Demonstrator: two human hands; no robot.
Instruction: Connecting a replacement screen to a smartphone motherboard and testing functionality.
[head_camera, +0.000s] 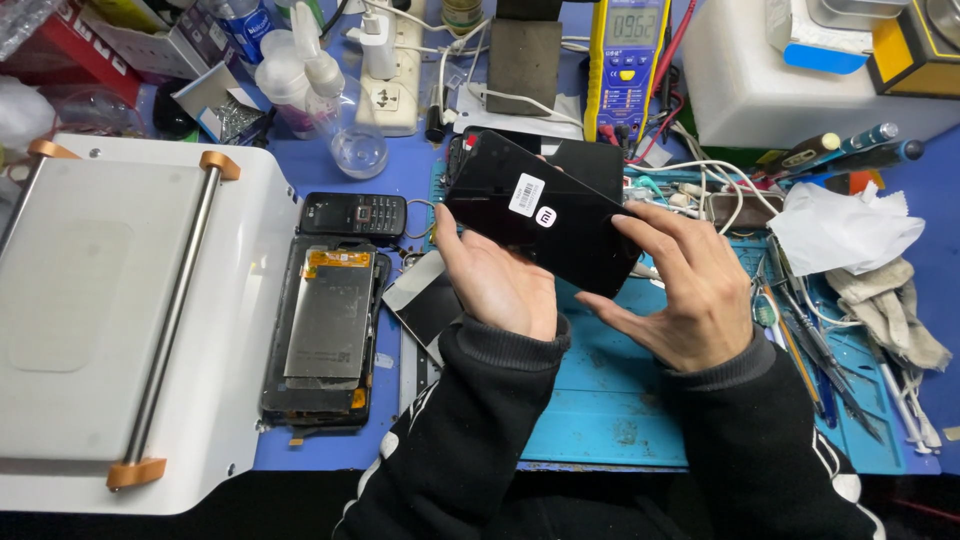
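Note:
Both my hands hold a black smartphone (535, 210) tilted above the blue work mat (610, 400), its back facing me with a white sticker on it. My left hand (495, 280) grips its lower left edge from beneath. My right hand (685, 290) clasps its right end, fingers curled over the edge. An opened phone body (325, 335) with a bare metal plate and an orange flex cable lies to the left on the table.
A white heating machine (120, 300) with a steel bar fills the left. A small black keypad phone (353, 213) lies above the opened phone. A yellow multimeter (628, 60), power strip (393, 70), spray bottle (305, 70), white tissue (840, 230) and tweezers (820, 350) surround the mat.

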